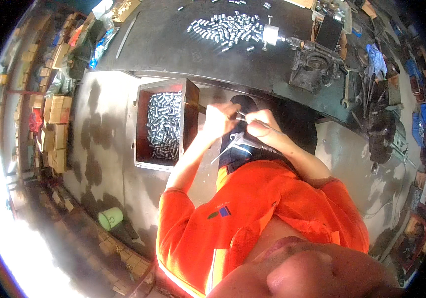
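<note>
**Both hands pinched on small metal part, over lap**

Gripping: left hand [218, 119] and right hand [262, 124] are closed together on a small thin metal piece [240, 115] held between the fingertips. Exact shape of the piece too small to tell. Hands touching or nearly so, held above the lap in front of the orange shirt [252, 213].

Just below the hands: a silver tool with a thin nozzle-like tip [235, 141], lying across the dark trousers; looks like a blow gun but can't confirm.

Left of the hands: open reddish-brown wooden box [141, 124] on the concrete floor [104, 149], filled with small shiny metal cylinders [164, 124]. Left hand is just beside its right wall.

Further left, low on the floor: green plastic cup [110, 217].

Beyond the hands: dark workbench [173, 39] with a loose pile of similar metal cylinders [228, 27] on top. Right of the pile, a bench-mounted cast-iron machine [315, 62] with a bright round chuck end [271, 35] facing the pile.

Far left edge: shelves stacked with cardboard boxes [56, 109].
</note>
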Motion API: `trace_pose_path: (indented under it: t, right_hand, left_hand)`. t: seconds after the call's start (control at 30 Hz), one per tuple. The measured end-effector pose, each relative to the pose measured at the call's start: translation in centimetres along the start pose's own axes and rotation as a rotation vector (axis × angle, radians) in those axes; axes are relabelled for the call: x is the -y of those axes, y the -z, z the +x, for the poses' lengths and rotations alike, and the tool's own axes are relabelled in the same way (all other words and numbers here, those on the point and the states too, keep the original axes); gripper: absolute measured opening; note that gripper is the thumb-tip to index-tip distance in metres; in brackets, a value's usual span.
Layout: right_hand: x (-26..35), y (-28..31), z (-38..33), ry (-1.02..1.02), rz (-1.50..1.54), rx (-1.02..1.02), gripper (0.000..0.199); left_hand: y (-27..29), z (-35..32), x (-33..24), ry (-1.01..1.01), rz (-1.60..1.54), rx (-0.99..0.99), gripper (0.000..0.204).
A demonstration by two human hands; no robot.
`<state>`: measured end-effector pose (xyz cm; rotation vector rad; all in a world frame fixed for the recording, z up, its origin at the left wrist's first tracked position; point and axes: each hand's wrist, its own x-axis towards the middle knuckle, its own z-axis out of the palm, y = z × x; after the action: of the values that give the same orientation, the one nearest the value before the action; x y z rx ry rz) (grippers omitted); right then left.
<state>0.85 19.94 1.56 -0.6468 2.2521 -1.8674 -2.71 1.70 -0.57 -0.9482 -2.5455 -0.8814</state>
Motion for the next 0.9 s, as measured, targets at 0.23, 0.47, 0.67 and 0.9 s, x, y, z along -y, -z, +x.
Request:
trace_pose_path:
  t: [0.23,0.47,0.67,0.9]
  right_hand:
    - [3.0,3.6,-3.6,-0.123,0.106,-0.058,0.026]
    - [1.7,2.0,-3.9,-0.120,0.087,-0.011,0.032]
    - [0.4,1.6,-4.2,-0.121,0.311,0.057,0.050]
    - [3.2,1.8,-3.3,0.000,0.119,0.088,0.023]
  left_hand:
    - [0.3,6.6,7.4,0.322,0.095,-0.117,0.026]
    - [2.0,16.1,13.0,0.497,-0.426,-0.274,0.039]
    - [9.3,12.2,2.5,0.437,-0.913,-0.152,0.024]
    - [18.7,11.4,-12.1,-0.476,-1.596,0.039,0.013]
